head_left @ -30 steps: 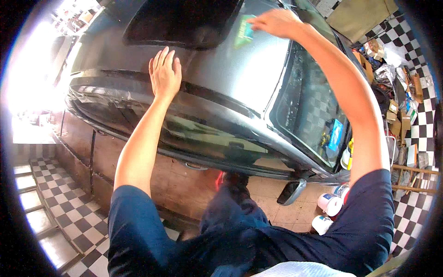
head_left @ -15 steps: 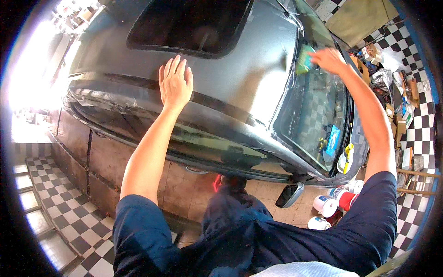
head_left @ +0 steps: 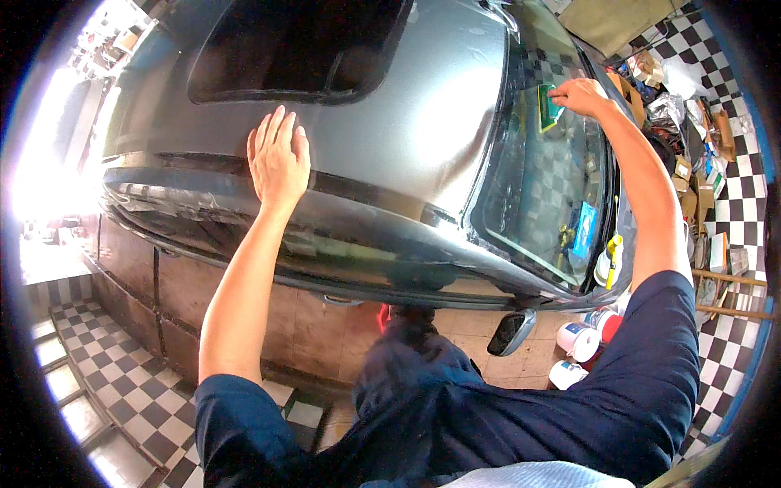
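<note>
We see: right hand [head_left: 579,98] pinching green scraper [head_left: 545,110], near its 9 o'clock, axis roughly 12–6 | left hand [head_left: 281,163] farther, flat, unladen, on car roof [head_left: 399,134]

Car workshop, dark car [head_left: 382,134], buckets [head_left: 578,342], cardboard boxes [head_left: 703,192]

2 wht bkts [head_left: 578,342] nr red bkt [head_left: 608,327]; cardbd boxes [head_left: 701,192], clear plastic [head_left: 682,79] & 2 poles [head_left: 736,278] by blk/wht chkd flr [head_left: 744,213].

left side blown out; glare on car roof [head_left: 390,138]; fisheye bend; black corners
</note>
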A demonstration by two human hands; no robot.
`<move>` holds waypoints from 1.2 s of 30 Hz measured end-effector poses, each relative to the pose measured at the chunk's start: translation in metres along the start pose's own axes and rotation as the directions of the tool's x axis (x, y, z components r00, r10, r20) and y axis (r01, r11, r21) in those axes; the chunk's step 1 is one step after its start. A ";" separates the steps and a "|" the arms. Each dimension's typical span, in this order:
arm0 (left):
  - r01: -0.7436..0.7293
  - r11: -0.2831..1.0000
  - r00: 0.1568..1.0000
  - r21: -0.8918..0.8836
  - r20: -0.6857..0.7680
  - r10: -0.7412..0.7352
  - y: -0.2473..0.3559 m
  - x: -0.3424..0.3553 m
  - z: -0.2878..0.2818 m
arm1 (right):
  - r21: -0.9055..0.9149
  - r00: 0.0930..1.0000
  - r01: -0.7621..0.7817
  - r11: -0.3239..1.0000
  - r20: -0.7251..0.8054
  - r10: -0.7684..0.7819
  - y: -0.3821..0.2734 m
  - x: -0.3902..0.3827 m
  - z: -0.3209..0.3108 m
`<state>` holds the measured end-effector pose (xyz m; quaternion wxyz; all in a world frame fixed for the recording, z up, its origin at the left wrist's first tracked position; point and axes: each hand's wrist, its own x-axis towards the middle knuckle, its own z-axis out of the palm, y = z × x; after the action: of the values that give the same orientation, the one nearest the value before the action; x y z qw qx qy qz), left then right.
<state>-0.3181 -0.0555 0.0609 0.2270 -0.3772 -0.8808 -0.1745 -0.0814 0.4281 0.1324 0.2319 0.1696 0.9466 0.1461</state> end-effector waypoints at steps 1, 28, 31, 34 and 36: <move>0.015 1.000 1.000 0.013 0.006 -0.015 0.000 -0.002 0.002 | 0.063 0.988 0.008 0.998 -0.155 0.002 0.001 0.006 0.003; 0.009 1.000 0.996 -0.012 0.084 -0.008 -0.002 -0.002 -0.009 | -0.122 0.619 0.585 0.802 -0.572 -0.538 -0.141 0.095 -0.077; -0.006 1.000 0.996 -0.013 0.087 0.007 0.000 0.003 -0.008 | 0.010 0.822 0.382 0.924 -0.461 -0.335 -0.071 0.126 -0.056; -0.007 1.000 0.995 -0.022 0.097 0.009 0.004 0.002 -0.010 | 0.149 0.848 0.418 0.896 -0.419 -0.326 -0.055 0.151 -0.045; 0.003 1.000 0.995 -0.016 0.104 -0.001 0.003 0.000 -0.010 | 0.094 0.846 0.336 0.937 -0.467 -0.257 -0.045 0.148 -0.034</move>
<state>-0.3134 -0.0587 0.0691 0.1776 -0.3869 -0.8902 -0.1622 -0.2329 0.4384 0.0879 0.0123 0.0022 0.9980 0.0613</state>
